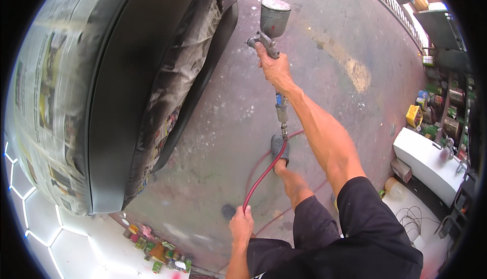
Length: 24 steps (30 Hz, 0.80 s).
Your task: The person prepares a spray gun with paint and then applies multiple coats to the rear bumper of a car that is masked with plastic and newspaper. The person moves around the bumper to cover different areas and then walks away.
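Note:
My right hand (275, 70) is closed round the handle of a metal spray gun (266, 44), held out ahead with its nozzle pointing left. A grey paint cup (275, 19) with a pale lid sits upright on top of the gun. Below the grip hangs a fitting with a blue part, joined to a red air hose (264, 176). My left hand (241, 224) grips that hose lower down, near my thigh. Left of the gun, apart from it, stands a large vehicle body part with dark grey panels (127, 76), masked with newspaper (53, 86).
Paint-spotted grey floor (223, 121) lies around my feet, and the red hose loops across it by my clog (280, 149). Many paint cans (451, 99) crowd the right wall beside a white panel (431, 165). More cans (157, 253) line the lower left, near hexagonal lights (40, 210).

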Tool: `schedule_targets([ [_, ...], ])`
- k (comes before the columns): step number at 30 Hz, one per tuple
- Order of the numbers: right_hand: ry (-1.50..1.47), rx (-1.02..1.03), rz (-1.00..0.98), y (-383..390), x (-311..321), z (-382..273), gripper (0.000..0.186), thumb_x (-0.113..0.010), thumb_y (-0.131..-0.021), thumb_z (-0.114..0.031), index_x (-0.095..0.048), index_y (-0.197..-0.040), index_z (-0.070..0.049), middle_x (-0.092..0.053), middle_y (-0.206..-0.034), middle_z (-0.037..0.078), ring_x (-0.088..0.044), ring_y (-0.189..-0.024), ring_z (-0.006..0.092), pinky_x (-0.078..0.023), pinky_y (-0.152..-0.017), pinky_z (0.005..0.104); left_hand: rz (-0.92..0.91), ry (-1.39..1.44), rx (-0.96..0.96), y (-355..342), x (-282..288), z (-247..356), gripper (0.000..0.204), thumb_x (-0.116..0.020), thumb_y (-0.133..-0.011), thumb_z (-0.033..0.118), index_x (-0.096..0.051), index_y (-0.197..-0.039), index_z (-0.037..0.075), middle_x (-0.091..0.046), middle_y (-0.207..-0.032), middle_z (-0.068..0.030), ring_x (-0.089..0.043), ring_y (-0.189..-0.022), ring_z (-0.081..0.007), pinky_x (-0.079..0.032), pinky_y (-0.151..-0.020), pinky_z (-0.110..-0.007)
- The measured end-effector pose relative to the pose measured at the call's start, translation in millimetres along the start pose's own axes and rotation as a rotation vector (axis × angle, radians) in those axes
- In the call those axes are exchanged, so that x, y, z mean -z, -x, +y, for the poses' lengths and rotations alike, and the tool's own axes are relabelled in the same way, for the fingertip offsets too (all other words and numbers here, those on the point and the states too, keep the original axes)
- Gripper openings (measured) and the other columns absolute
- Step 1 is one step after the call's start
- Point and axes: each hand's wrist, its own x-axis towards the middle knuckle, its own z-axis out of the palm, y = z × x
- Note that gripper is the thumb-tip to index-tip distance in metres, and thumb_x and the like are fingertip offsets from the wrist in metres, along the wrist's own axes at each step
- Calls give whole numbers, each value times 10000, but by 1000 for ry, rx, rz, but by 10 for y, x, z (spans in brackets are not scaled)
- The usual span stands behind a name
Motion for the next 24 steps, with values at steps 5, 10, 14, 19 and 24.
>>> schedule_targets([
  [5, -7, -44, 107, -729, 410, -139, 785, -674, -935, -801, -717, -767, -36, -623, -672, 15, -581, -671, 142, -471, -609, 368, 8, 93, -65, -281, 42, 734, 351, -597, -1093, 358, -710, -1270, 76, -761, -950, -260, -732, -911, -489, -557, -823, -551],
  [10, -176, -79, 206, -995, 605, 100, 765, -661, -939, -807, -740, -789, -61, -578, -648, -13, -529, -588, 117, -426, -552, 329, 61, 221, -79, -345, -3, 891, 485, -611, -1078, 296, -602, -1501, 59, -759, -1048, -269, -740, -935, -455, -563, -871, -507],
  [14, -319, -135, 104, -941, 639, 527, 742, -676, -939, -792, -736, -784, -69, -572, -642, -19, -492, -524, 97, -372, -479, 296, -30, 208, -41, -227, -146, 508, 577, -595, -1071, 245, -494, -1584, 0, -728, -1208, -283, -724, -1049, -436, -560, -937, -482],
  [19, -313, -244, -76, -1013, 710, 1079, 700, -694, -971, -714, -757, -1060, -22, -713, -836, 13, -483, -516, 67, -416, -466, 280, -84, 9, -179, -153, -269, 612, 607, -588, -1071, 207, -443, -1606, -40, -704, -1239, -268, -697, -1133, -425, -547, -988, -466],
  [24, -498, -125, 23, -1219, 639, 1189, 677, -708, -982, -686, -739, -1093, -19, -685, -807, 4, -468, -515, 45, -399, -458, 260, -102, 106, -79, -369, -458, 967, 640, -576, -1077, 164, -367, -1649, -30, -676, -1216, -249, -679, -1121, -424, -540, -998, -474],
])
